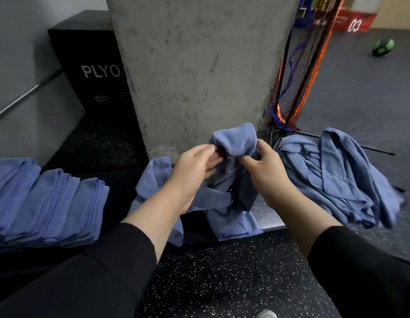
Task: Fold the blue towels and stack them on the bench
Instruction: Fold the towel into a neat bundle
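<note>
A crumpled blue towel [233, 143] is lifted in front of the concrete pillar. My left hand [194, 166] pinches its left side and my right hand [266, 166] grips its right side, with the cloth bunched between them and its lower part hanging onto the black bench [121, 191]. Another loose blue towel [153, 177] drapes over the bench edge under my left forearm. Folded blue towels [45, 203] lie overlapping in a row on the bench at the left. A heap of unfolded blue towels [332, 173] sits at the right.
A concrete pillar [199, 65] rises straight ahead. A black box marked PLYO [93, 72] stands behind the bench at the left. A netted stand with orange and purple cords [298, 72] leans beside the pillar. A green ball [383, 47] lies on the far floor.
</note>
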A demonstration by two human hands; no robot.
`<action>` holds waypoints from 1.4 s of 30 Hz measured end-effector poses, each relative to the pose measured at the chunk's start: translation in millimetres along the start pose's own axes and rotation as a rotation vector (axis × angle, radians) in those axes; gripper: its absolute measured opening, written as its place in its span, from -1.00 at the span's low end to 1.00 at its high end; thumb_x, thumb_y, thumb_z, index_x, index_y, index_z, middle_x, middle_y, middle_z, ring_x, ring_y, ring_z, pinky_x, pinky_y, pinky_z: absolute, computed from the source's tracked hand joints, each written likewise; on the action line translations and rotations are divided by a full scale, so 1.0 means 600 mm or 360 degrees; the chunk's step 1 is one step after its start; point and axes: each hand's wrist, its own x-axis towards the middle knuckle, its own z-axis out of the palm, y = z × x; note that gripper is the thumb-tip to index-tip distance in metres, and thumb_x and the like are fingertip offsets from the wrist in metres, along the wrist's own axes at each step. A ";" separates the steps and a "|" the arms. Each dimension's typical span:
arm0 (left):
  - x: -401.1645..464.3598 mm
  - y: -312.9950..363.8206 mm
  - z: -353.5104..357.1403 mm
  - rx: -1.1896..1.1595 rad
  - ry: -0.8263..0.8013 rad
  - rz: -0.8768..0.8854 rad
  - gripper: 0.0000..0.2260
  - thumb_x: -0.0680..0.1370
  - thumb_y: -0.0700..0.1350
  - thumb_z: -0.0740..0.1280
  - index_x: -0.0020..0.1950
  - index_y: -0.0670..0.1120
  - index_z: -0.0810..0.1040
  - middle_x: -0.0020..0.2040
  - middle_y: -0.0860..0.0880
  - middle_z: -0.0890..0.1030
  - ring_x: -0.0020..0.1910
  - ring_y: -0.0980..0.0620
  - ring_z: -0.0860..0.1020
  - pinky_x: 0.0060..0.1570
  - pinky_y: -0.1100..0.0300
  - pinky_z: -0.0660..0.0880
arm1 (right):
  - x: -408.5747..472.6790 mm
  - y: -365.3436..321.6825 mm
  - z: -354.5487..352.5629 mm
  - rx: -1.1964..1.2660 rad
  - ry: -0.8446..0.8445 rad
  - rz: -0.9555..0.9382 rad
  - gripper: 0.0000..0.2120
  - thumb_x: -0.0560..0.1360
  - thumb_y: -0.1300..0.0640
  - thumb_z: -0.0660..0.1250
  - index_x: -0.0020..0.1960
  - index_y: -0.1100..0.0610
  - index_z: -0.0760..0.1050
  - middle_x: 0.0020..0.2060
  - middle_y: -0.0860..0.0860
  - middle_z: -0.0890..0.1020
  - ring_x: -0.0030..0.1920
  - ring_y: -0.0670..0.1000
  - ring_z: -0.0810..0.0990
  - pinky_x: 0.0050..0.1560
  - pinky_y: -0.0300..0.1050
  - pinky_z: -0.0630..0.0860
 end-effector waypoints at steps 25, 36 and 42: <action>0.000 -0.079 -0.179 0.2559 -0.0128 -0.0392 -0.37 0.60 0.16 0.31 0.61 0.18 0.15 0.64 0.10 0.11 0.59 -0.02 0.16 0.44 -0.09 0.25 | 0.029 0.080 -0.092 -0.1450 0.0162 -0.0084 -0.55 0.49 -0.18 0.39 0.30 0.00 0.53 0.25 0.09 0.54 0.28 0.22 0.47 0.20 0.17 0.38; -0.037 -0.073 -0.242 0.2100 0.0126 0.0150 -0.95 0.55 0.02 0.43 -0.06 0.09 0.59 -0.08 0.13 0.52 -0.07 0.10 0.54 -0.07 0.15 0.47 | -0.044 0.032 0.159 -0.1155 -0.0937 -0.0484 -0.53 0.57 -0.09 0.33 0.45 -0.02 0.38 0.29 0.05 0.55 0.23 0.14 0.55 0.16 0.03 0.49; -0.087 -0.089 -0.256 0.2225 -0.0341 0.0141 -0.68 0.52 0.21 0.40 0.22 0.12 0.59 0.14 0.16 0.52 0.17 0.13 0.47 0.23 0.04 0.44 | -0.025 0.034 0.220 -0.1214 -0.0951 -0.0390 -0.73 0.61 0.04 0.26 0.29 -0.01 0.43 0.12 0.00 0.65 0.08 0.12 0.59 0.06 0.03 0.51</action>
